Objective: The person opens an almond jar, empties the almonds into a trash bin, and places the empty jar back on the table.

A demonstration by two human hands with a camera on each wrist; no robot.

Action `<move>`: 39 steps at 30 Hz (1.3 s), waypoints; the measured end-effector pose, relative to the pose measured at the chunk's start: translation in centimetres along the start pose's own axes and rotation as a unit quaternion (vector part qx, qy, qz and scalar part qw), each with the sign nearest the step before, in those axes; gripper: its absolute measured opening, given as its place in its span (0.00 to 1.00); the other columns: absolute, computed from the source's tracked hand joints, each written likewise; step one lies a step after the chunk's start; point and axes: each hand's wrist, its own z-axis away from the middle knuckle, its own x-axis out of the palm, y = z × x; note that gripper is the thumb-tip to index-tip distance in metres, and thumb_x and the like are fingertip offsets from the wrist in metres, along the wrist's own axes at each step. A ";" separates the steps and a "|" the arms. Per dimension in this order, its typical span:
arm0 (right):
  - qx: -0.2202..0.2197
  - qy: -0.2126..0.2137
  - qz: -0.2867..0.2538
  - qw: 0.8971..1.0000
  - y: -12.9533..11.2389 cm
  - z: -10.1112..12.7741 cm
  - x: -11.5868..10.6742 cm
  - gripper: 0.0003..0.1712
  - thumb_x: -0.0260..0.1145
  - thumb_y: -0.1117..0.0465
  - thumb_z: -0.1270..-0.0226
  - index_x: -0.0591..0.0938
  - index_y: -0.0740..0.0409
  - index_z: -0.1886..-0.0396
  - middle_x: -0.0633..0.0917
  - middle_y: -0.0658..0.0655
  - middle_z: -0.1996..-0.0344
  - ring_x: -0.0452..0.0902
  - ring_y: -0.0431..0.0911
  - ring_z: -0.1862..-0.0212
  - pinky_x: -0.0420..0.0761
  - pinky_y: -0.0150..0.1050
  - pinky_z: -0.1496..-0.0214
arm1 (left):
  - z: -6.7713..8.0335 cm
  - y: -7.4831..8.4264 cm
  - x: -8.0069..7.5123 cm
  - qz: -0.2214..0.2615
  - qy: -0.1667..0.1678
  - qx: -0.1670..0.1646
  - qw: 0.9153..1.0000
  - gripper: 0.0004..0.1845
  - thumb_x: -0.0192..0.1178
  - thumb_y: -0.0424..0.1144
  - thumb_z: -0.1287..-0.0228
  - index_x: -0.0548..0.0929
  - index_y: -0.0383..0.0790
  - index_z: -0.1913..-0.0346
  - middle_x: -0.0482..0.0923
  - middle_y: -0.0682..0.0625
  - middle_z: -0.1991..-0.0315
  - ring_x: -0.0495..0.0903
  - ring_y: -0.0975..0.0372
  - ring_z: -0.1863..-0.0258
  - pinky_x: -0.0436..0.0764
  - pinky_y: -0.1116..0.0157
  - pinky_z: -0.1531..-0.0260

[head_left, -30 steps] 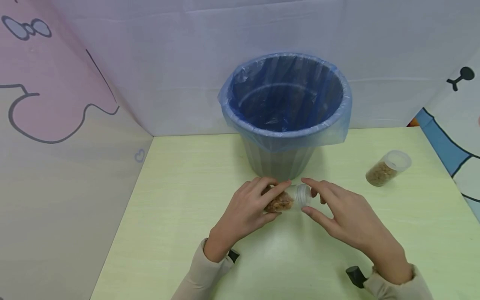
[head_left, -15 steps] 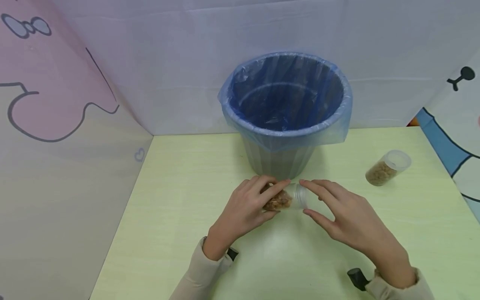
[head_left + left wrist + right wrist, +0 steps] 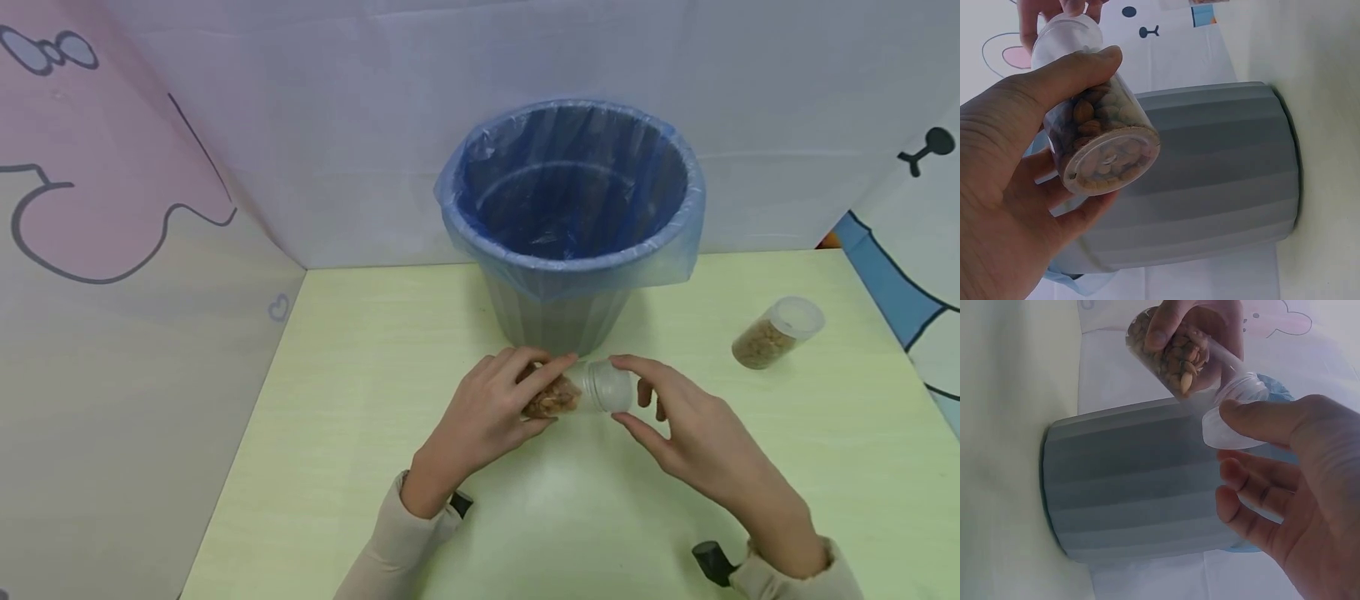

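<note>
Clear plastic jar (image 3: 570,392) (nuts inside): left hand (image 3: 480,421) grips its body, right hand (image 3: 690,433) fingers pinch the lid (image 3: 611,388).

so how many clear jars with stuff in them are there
2. One jar is held sideways in front of the bin, the left hand gripping its body and the right hand pinching its lid. The other jar lies on the table at the right. None appears hidden.
</note>
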 end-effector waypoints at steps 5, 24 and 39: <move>0.024 -0.009 -0.061 0.998 0.3 0.4 0.5 0.35 0.69 0.49 0.26 0.69 0.60 0.27 0.84 0.51 0.61 0.77 0.37 0.66 0.73 0.22 0.68 | 0.0 0.0 -0.2 0.001 -0.006 0.000 1.000 0.40 0.80 0.48 0.45 0.77 0.53 0.28 0.81 0.54 0.44 0.84 0.61 0.51 0.85 0.63 0.55; 0.121 -0.102 -0.125 0.979 2.9 3.7 5.0 0.41 0.81 0.63 0.42 0.74 0.57 0.29 0.81 0.55 0.38 0.77 0.49 0.41 0.78 0.43 0.42 | -1.0 -0.4 -3.7 -0.020 -0.020 0.010 1.000 0.44 0.82 0.47 0.48 0.76 0.52 0.26 0.81 0.53 0.42 0.84 0.59 0.48 0.86 0.60 0.52; 0.104 -0.087 -0.077 0.988 4.2 6.3 8.8 0.34 0.84 0.61 0.50 0.82 0.57 0.42 0.85 0.58 0.41 0.75 0.59 0.38 0.72 0.57 0.39 | -2.1 -1.0 -9.2 -0.031 -0.004 0.005 0.999 0.44 0.82 0.45 0.47 0.75 0.50 0.25 0.81 0.49 0.43 0.84 0.56 0.50 0.85 0.59 0.54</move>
